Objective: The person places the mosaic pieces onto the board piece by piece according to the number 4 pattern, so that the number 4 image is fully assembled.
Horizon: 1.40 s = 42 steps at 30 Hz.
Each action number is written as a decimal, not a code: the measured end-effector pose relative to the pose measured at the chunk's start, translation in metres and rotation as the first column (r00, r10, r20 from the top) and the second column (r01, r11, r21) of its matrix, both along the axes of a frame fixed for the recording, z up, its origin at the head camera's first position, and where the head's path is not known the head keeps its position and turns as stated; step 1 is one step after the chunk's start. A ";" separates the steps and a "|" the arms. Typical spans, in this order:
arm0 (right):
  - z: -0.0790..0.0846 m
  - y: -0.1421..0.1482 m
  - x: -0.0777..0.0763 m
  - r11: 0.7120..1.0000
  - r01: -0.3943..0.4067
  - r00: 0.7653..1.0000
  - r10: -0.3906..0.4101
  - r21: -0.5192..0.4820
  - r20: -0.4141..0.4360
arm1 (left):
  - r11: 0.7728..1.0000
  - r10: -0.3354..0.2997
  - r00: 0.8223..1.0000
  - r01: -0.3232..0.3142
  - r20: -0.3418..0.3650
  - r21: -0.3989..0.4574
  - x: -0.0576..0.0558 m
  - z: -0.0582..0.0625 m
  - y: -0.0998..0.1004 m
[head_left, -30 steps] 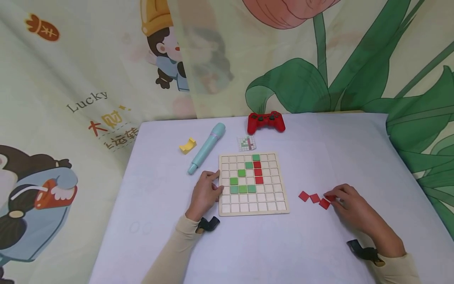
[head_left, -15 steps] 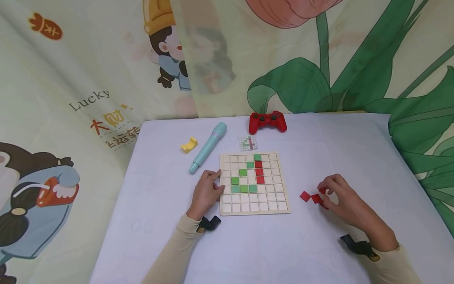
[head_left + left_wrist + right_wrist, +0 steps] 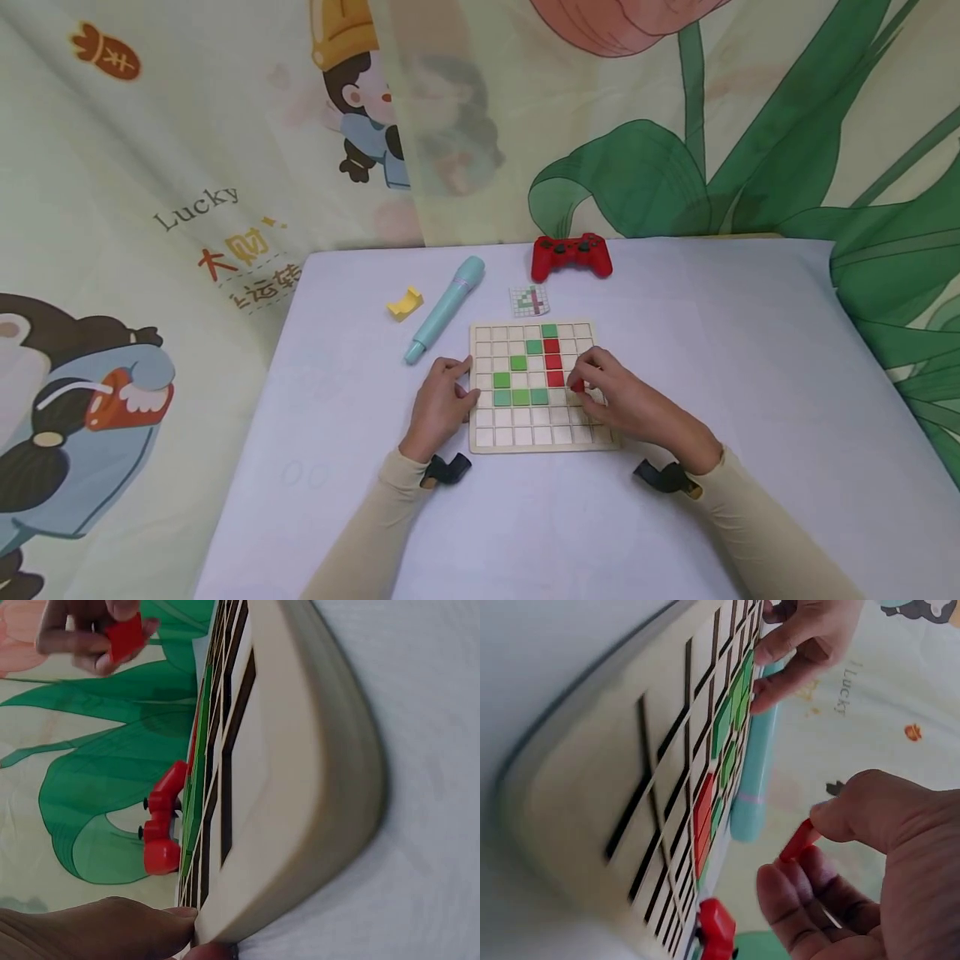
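A wooden grid board (image 3: 517, 451) with white squares lies flat on the table. Green tiles (image 3: 521, 397) form a stepped diagonal and a row on it, and red tiles (image 3: 553, 362) stand in a column. My left hand (image 3: 437, 405) holds the board's left edge, thumb at the rim in the left wrist view. Above the board's right side, my right hand (image 3: 628, 400) pinches a red tile (image 3: 800, 840) between thumb and fingers. In the left wrist view, that red tile (image 3: 124, 637) shows raised over the board. My right forearm covers where loose red tiles lay.
Behind the board lie a small printed pattern card (image 3: 529, 301) and a red game controller (image 3: 572, 257). A light-blue toy microphone (image 3: 445, 310) and a yellow curved piece (image 3: 406, 305) are at the back left. A printed curtain (image 3: 480, 125) hangs behind the white table (image 3: 337, 333).
My right hand has picked up red tile material from the table at right and moved left over the board's right side. My left hand stays at the board's edge.
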State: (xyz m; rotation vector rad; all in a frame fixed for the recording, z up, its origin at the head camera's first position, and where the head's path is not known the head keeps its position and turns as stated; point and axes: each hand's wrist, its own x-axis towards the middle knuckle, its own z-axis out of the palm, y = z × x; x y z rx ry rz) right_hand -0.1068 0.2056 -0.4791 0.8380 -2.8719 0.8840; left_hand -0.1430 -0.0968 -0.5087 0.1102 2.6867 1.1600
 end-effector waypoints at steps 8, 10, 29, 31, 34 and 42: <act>-0.009 -0.028 -0.017 0.997 -0.046 0.993 0.038 0.068 0.108 | 1.000 -0.006 1.000 0.006 0.000 -0.009 -0.001 0.001 -0.001; -0.010 -0.032 -0.019 0.995 -0.057 0.990 0.046 0.080 0.132 | 1.000 -0.006 1.000 0.006 -0.001 -0.009 -0.001 0.001 -0.001; -0.019 -0.031 -0.015 0.989 -0.094 0.992 0.083 0.118 0.095 | 1.000 -0.004 1.000 0.004 0.003 -0.008 -0.001 0.002 0.000; -0.020 -0.029 -0.013 0.987 -0.097 0.993 0.088 0.128 0.075 | 1.000 -0.006 1.000 0.006 0.001 -0.009 -0.001 0.002 0.000; -0.020 -0.027 -0.012 0.985 -0.100 0.994 0.093 0.138 0.051 | 1.000 -0.005 1.000 0.005 -0.004 -0.012 0.000 0.002 0.000; -0.017 -0.023 -0.011 0.986 -0.091 0.995 0.086 0.142 0.043 | 1.000 -0.007 1.000 0.006 -0.007 -0.016 -0.001 0.002 0.001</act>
